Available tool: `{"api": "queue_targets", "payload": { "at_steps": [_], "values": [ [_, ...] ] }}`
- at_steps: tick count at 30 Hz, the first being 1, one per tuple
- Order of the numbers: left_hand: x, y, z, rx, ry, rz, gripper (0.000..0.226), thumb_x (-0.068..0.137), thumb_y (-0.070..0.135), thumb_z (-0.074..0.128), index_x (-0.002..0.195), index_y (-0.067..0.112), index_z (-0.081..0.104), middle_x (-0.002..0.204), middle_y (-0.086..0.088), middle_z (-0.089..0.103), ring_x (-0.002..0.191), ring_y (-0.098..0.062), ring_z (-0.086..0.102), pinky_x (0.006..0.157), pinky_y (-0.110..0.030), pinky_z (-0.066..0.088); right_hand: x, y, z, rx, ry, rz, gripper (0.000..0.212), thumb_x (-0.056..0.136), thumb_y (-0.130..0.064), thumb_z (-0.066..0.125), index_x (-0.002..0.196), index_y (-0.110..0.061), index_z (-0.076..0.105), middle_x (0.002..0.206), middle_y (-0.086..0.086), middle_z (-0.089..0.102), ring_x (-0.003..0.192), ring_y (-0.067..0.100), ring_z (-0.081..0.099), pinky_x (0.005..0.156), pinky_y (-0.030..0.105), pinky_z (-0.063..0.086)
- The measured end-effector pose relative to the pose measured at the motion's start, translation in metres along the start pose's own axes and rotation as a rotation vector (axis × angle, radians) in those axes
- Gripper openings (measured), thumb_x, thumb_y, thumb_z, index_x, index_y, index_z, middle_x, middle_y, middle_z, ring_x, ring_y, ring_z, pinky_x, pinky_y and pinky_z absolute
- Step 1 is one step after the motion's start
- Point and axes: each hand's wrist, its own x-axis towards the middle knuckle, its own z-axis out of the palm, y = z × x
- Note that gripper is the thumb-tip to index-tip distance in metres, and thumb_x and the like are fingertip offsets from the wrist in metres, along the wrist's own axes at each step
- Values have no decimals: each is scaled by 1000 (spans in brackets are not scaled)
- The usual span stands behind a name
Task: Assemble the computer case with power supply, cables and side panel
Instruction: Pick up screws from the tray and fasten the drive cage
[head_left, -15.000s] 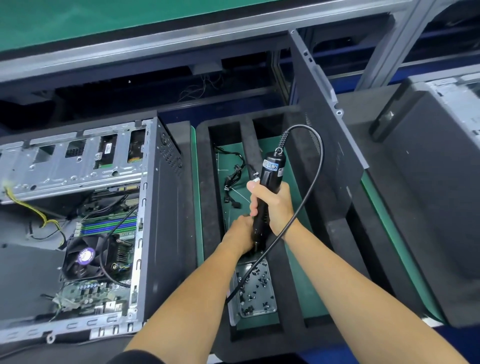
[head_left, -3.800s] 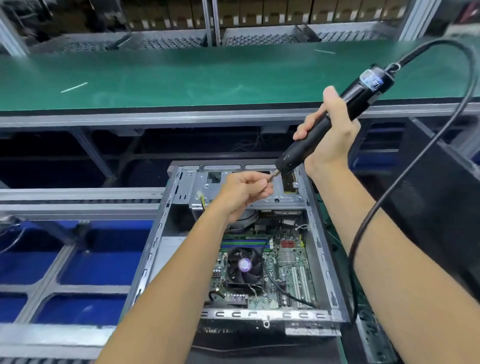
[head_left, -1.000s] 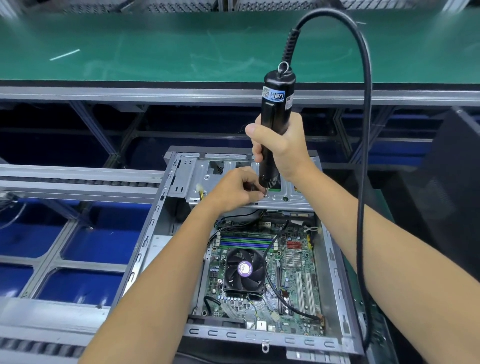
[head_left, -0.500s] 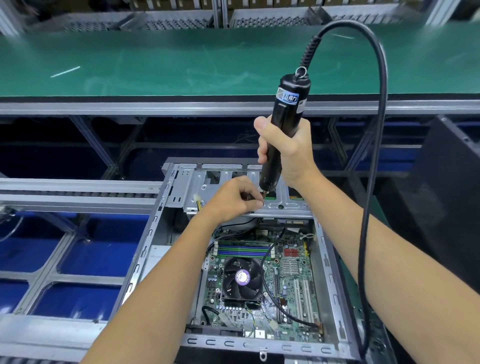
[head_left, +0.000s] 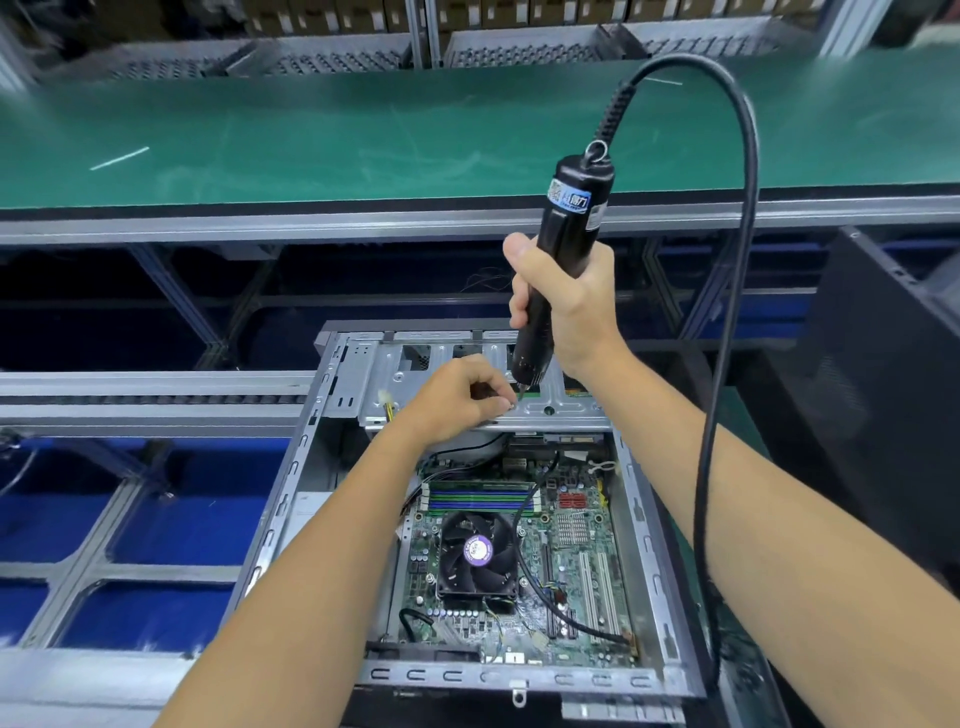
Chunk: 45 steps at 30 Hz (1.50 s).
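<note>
Compared with a second earlier, little had shifted: the electric screwdriver (head_left: 566, 260) had tipped slightly off vertical, its tip remaining at the same spot on the drive cage (head_left: 467, 395). The right hand (head_left: 566, 306) wrapped its grip firmly round the black barrel, bit pointing down at the cage's front flange. The left hand (head_left: 457, 400) had fingertips pressed together beside the bit, apparently pinching a small screw, though the screw itself was too small to make out. That pinch likely served to steady the fastener under the bit until it caught. Below both hands the open computer case (head_left: 644, 519) lay on its side on the conveyor, motherboard (head_left: 576, 566) and CPU fan (head_left: 475, 551) exposed. Its cable (head_left: 727, 364) looped from the screwdriver's top over the right forearm. A dark side panel (head_left: 893, 395) stood apart to the right.
</note>
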Motion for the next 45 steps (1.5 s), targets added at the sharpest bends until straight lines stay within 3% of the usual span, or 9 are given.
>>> {"api": "queue_targets", "payload": {
  "at_steps": [5,9,16,25,30,32,35,39,45],
  "values": [
    [1,-2,0,-40,11,-12,9,80,9,76,79,16,72,93,-11,62,84,-25,60,79,-32,49,-1,5,5,-33,-8,3,37,80,-36,71,59,-13,51,51,12,50,42,26,47,49,31,44],
    [3,-6,0,-51,7,-3,11,79,9,77,77,19,72,83,5,57,72,-8,55,72,-17,43,-1,11,6,-39,-12,10,36,82,-32,71,63,-9,51,55,17,48,42,25,47,48,31,44],
    [5,-8,1,-45,13,-2,23,79,10,76,70,29,68,77,8,52,71,-9,53,72,-20,42,1,16,8,-44,-34,15,37,84,-28,69,62,-4,51,53,14,48,42,25,47,48,30,44],
    [4,-6,-1,-24,-15,-2,23,81,8,75,69,24,64,80,2,53,72,-11,52,69,-19,39,4,12,12,-32,-236,46,31,72,-31,69,65,-6,52,53,11,48,42,23,42,47,27,41],
    [4,-5,-1,-2,-10,3,8,81,7,74,86,2,73,90,-17,58,80,-24,55,74,-28,44,5,13,13,-49,-228,38,32,72,-31,69,64,-5,52,51,11,49,41,24,43,48,30,41],
    [3,-4,-2,-20,-9,1,2,80,7,75,82,7,74,83,-6,56,76,-15,54,71,-22,40,5,13,13,-47,-215,44,33,72,-32,69,65,-5,52,51,11,49,42,24,43,48,30,41],
    [5,-6,-1,-51,10,9,36,79,5,76,63,35,64,74,10,49,65,0,49,66,-15,37,4,13,11,-31,-210,38,32,73,-31,70,66,-5,52,53,11,48,43,25,43,48,31,42],
    [5,-6,-1,-68,16,11,41,78,4,76,59,37,60,71,11,48,62,2,49,64,-12,36,2,12,11,-20,-222,38,39,74,-32,70,67,3,53,54,13,49,43,25,43,48,30,42],
    [4,-4,-2,-71,-23,-42,6,81,5,74,79,2,70,71,6,50,60,-4,47,62,-16,36,-1,11,14,-28,-239,39,41,74,-32,72,69,4,53,56,16,46,42,21,44,47,27,43]
  ]
}}
